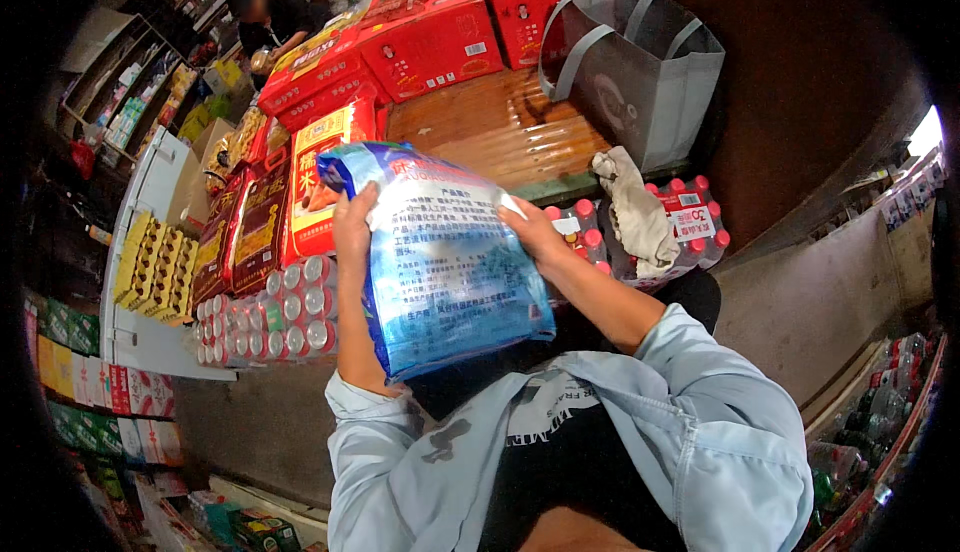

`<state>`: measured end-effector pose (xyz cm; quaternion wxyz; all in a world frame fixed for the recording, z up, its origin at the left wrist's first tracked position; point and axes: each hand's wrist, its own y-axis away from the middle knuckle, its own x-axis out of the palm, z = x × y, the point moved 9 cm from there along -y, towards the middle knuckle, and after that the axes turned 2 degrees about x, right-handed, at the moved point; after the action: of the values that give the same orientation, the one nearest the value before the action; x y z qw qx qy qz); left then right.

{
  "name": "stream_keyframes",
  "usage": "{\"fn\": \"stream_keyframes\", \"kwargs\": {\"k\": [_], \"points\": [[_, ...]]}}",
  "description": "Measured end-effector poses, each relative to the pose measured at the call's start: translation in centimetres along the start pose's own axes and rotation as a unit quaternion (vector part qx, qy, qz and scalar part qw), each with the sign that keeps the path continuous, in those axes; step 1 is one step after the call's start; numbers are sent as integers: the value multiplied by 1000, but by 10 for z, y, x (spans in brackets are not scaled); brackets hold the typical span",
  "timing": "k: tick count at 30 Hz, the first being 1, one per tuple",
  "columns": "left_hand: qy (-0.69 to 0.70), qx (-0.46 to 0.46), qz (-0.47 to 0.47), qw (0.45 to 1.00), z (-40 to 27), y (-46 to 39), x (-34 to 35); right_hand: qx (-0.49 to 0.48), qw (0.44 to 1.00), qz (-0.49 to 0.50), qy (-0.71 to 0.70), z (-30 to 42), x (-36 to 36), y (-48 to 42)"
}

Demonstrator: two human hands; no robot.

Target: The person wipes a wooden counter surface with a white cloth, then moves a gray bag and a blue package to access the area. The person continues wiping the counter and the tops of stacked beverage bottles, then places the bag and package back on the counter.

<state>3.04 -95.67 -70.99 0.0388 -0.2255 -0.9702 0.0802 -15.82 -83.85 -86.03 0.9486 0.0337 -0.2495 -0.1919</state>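
Note:
A large blue and white plastic bag of packaged goods [457,274] is held up in front of my body, its printed side facing me. My left hand [354,214] grips its upper left edge, and my right hand [534,233] grips its upper right edge, where a small white piece shows by the fingers. Just behind the bag stands a red and yellow rice sack [322,177]. Beyond lies a wooden tabletop [465,128]. To the right, a crumpled beige cloth [637,207] rests over shrink-wrapped bottles with red caps [688,222].
Red cartons [431,42] line the table's back, with a grey tote bag [652,79] at its right. Shrink-wrapped cans [277,319] and egg trays [156,271] stand at left. Another person [274,19] is at the far left. Bottles [862,432] lie low at right.

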Motion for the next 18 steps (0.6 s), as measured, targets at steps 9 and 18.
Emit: {"fn": "stream_keyframes", "kwargs": {"k": [9,18], "points": [[-334,182,49,924,1,-34,98,-52,959,73,270,26,17,-30],[-165,114,110,974,95,8,114,-50,949,-153,271,75,-187,15]]}}
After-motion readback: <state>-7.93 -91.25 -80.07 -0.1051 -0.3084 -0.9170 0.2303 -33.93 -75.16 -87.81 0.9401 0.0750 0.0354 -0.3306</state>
